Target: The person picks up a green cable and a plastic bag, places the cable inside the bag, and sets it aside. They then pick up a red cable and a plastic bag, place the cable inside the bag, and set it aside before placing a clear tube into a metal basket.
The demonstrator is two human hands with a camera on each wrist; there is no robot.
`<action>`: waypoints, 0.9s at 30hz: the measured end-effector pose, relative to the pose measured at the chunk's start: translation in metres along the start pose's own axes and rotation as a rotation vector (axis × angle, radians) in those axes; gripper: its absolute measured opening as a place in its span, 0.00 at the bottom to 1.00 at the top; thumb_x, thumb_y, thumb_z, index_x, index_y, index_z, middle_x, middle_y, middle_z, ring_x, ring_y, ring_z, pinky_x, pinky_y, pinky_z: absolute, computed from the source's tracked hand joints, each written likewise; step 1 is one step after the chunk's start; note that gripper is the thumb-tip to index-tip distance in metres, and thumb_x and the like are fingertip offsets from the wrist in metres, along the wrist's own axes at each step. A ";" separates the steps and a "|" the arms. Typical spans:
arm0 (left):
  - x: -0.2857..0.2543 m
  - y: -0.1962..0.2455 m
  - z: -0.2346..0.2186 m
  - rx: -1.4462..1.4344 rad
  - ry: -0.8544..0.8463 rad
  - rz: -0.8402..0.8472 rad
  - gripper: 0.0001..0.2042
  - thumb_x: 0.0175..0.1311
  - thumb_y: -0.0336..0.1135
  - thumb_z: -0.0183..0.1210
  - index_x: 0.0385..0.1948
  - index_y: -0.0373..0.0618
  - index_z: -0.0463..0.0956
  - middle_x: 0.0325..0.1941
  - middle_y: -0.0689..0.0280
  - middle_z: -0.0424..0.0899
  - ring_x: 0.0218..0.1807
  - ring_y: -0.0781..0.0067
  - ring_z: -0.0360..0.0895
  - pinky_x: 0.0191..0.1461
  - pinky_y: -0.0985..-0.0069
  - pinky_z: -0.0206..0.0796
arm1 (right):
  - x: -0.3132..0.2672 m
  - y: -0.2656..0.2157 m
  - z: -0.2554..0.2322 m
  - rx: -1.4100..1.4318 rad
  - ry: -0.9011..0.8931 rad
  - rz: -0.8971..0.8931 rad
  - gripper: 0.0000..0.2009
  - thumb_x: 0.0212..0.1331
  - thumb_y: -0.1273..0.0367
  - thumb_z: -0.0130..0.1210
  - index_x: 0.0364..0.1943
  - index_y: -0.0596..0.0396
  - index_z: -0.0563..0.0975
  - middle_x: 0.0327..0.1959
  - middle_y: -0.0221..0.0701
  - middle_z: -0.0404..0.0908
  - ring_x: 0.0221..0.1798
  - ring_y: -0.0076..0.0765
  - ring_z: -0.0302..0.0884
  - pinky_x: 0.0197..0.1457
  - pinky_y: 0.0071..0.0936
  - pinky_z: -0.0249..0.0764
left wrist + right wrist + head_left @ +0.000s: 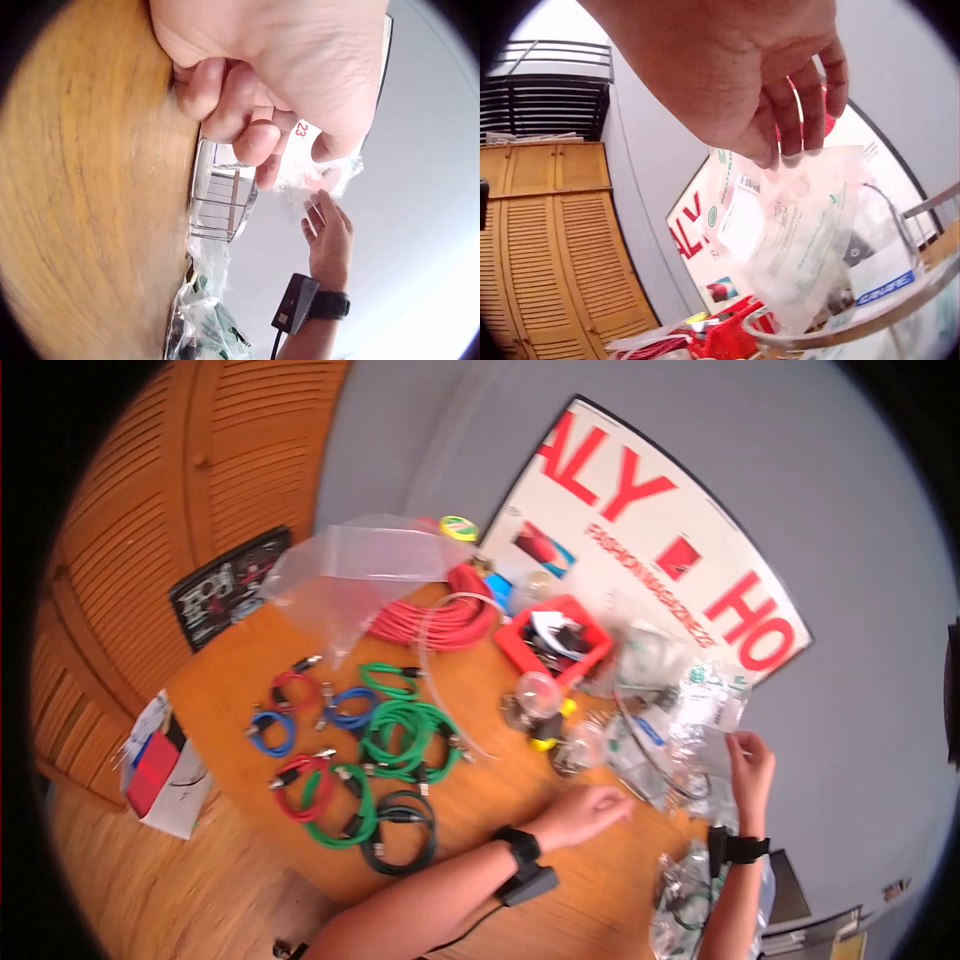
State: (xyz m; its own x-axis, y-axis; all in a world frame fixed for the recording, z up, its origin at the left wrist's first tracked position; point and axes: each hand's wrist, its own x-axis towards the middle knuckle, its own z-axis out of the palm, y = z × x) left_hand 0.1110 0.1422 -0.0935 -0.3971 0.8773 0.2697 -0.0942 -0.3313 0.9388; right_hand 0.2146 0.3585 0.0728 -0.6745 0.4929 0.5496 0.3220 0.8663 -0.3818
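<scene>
My right hand pinches the top of a clear plastic bag between thumb and fingertips. Green print and a white barcode label show on the bag, which hangs down from the hand. My left hand is over the table's right part, fingers loosely curled with nothing between them; the left wrist view shows the same hand close beside the wooden tabletop. Near it lie a small clear packet and a black and yellow item.
Coiled green cables, blue, red and black ones lie on the table. Behind them are a thick red cable coil, a clear plastic sheet and a red bin. More bags sit at the right edge; a poster leans behind.
</scene>
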 end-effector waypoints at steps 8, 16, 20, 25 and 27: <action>-0.005 0.007 0.001 0.074 0.185 0.231 0.22 0.64 0.44 0.59 0.54 0.41 0.67 0.50 0.68 0.75 0.37 0.85 0.73 0.42 0.81 0.67 | -0.097 -0.041 0.022 0.432 -0.052 0.216 0.05 0.59 0.73 0.59 0.31 0.62 0.80 0.28 0.26 0.81 0.31 0.18 0.76 0.36 0.17 0.70; -0.011 0.002 0.000 -0.033 0.082 0.037 0.15 0.63 0.39 0.61 0.42 0.34 0.79 0.35 0.65 0.84 0.37 0.84 0.76 0.42 0.79 0.69 | -0.151 -0.021 0.049 0.997 -0.385 0.621 0.06 0.65 0.68 0.53 0.34 0.54 0.76 0.28 0.22 0.77 0.28 0.18 0.73 0.33 0.16 0.70; -0.012 -0.001 0.001 0.078 0.031 -0.034 0.15 0.64 0.42 0.60 0.38 0.37 0.80 0.29 0.70 0.81 0.32 0.87 0.72 0.34 0.81 0.66 | -0.159 0.007 0.062 1.302 -0.482 0.672 0.07 0.69 0.66 0.48 0.37 0.54 0.75 0.33 0.24 0.78 0.35 0.19 0.75 0.41 0.20 0.74; -0.014 0.006 0.001 -0.181 0.144 -0.124 0.14 0.69 0.45 0.52 0.39 0.42 0.77 0.30 0.74 0.77 0.32 0.87 0.70 0.33 0.84 0.62 | -0.163 0.023 0.067 1.474 -0.460 0.628 0.08 0.68 0.67 0.48 0.37 0.55 0.75 0.36 0.27 0.80 0.36 0.22 0.76 0.42 0.22 0.74; -0.013 0.013 0.001 -0.161 0.152 -0.147 0.13 0.70 0.44 0.51 0.38 0.44 0.76 0.31 0.75 0.77 0.31 0.85 0.72 0.32 0.85 0.62 | -0.165 0.027 0.065 1.479 -0.476 0.599 0.08 0.68 0.67 0.49 0.37 0.56 0.75 0.37 0.30 0.81 0.36 0.24 0.77 0.42 0.23 0.74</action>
State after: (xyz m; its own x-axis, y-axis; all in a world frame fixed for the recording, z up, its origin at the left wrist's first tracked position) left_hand 0.1157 0.1266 -0.0852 -0.4998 0.8619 0.0859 -0.3003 -0.2654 0.9162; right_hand 0.2912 0.2954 -0.0759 -0.9141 0.3976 -0.0792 -0.0855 -0.3801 -0.9210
